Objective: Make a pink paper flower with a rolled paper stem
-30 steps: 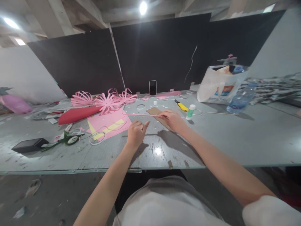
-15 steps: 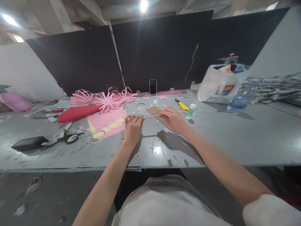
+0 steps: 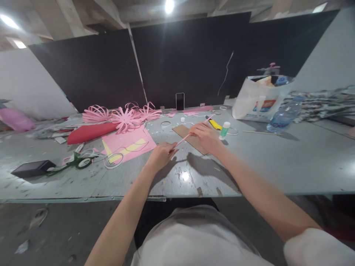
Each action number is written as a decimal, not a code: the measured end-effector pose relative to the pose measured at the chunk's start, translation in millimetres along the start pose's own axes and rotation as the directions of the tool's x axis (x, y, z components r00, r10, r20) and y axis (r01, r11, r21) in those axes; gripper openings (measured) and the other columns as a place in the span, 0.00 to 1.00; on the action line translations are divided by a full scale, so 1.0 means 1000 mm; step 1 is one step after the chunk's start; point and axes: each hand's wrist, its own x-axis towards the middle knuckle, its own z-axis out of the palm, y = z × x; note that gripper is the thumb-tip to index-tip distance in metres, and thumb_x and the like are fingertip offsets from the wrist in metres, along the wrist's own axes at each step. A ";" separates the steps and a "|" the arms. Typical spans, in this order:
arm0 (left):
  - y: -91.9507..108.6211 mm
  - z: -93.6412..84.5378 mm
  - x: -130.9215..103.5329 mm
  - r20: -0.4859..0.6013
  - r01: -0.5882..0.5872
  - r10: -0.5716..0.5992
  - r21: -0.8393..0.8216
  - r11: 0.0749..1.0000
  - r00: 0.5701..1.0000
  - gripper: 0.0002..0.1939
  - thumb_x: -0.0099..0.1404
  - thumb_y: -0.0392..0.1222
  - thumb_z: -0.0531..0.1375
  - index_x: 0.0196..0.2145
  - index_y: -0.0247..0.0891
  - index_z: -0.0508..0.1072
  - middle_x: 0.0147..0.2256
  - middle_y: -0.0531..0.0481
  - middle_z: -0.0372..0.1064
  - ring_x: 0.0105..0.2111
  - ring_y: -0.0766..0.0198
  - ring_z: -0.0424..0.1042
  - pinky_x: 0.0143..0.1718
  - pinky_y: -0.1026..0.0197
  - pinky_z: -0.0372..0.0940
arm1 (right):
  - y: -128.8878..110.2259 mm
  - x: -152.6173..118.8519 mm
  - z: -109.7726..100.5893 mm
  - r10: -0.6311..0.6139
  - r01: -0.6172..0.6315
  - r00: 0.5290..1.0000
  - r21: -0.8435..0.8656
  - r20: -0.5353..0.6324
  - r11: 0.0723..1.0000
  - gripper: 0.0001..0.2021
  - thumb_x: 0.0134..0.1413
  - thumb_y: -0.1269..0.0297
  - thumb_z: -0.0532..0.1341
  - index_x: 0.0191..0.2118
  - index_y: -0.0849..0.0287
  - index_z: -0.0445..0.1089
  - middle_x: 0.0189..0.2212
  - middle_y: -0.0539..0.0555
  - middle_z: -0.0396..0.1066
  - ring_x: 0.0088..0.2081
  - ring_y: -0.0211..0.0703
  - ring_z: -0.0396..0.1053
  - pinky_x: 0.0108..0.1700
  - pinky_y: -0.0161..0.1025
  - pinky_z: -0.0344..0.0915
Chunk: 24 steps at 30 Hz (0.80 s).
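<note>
Between my two hands runs a narrow pink paper strip (image 3: 183, 140), slanting up to the right above the table. My left hand (image 3: 162, 156) pinches its lower end. Farther along, my right hand (image 3: 204, 135) is closed around it, and the strip's far end sticks out past my fingers. Under my right hand lies a brown cardboard piece (image 3: 183, 131), partly covered. A glue stick (image 3: 225, 130) with a green label stands just right of that hand, beside a yellow utility knife (image 3: 215, 124). Pink paper sheets (image 3: 146, 142) lie left of my left hand.
Pink paper-strip loops (image 3: 126, 120) and a red piece (image 3: 91, 133) lie at the back left. Green-handled scissors (image 3: 80, 162) rest near a black box (image 3: 33, 169). A phone (image 3: 180, 101) leans at the back. A plastic bottle (image 3: 284, 118) and a white bag (image 3: 249, 99) stand right.
My left hand has moved down and toward me, to the right. The pink strip, nearly level before, now slants, with its far end raised beyond my right hand.
</note>
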 end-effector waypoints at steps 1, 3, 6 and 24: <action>0.002 -0.001 0.000 0.022 0.023 -0.022 -0.042 0.999 1.000 0.17 0.80 0.44 0.59 0.60 0.36 0.79 0.37 0.44 0.80 0.36 0.56 0.77 0.40 0.59 0.67 | 0.000 0.000 0.000 -0.001 0.001 1.000 0.006 -0.007 1.000 0.13 0.77 0.65 0.58 0.41 0.54 0.80 0.41 0.56 0.83 0.47 0.53 0.77 0.59 0.54 0.70; 0.005 -0.004 -0.001 0.048 0.075 -0.070 -0.121 0.990 0.996 0.20 0.80 0.44 0.58 0.64 0.38 0.77 0.36 0.46 0.80 0.33 0.59 0.75 0.39 0.60 0.65 | -0.002 0.001 0.001 0.003 -0.002 1.000 0.026 -0.019 1.000 0.14 0.78 0.64 0.58 0.43 0.53 0.81 0.43 0.55 0.83 0.49 0.52 0.78 0.63 0.56 0.69; 0.007 -0.005 -0.001 0.063 0.147 -0.139 -0.165 0.975 0.988 0.26 0.79 0.41 0.57 0.71 0.39 0.70 0.30 0.51 0.75 0.28 0.62 0.70 0.35 0.62 0.62 | -0.004 0.001 0.000 0.015 -0.013 0.999 0.061 -0.034 0.998 0.13 0.77 0.65 0.58 0.45 0.52 0.82 0.47 0.57 0.83 0.56 0.54 0.77 0.67 0.60 0.68; -0.005 0.010 -0.005 -0.039 0.087 -0.103 -0.288 0.954 0.994 0.29 0.72 0.33 0.57 0.69 0.40 0.74 0.26 0.59 0.64 0.25 0.69 0.62 0.34 0.65 0.60 | -0.006 0.001 -0.001 0.119 -0.119 0.991 -0.003 -0.064 0.993 0.11 0.76 0.63 0.60 0.46 0.52 0.82 0.59 0.61 0.78 0.70 0.63 0.66 0.68 0.67 0.67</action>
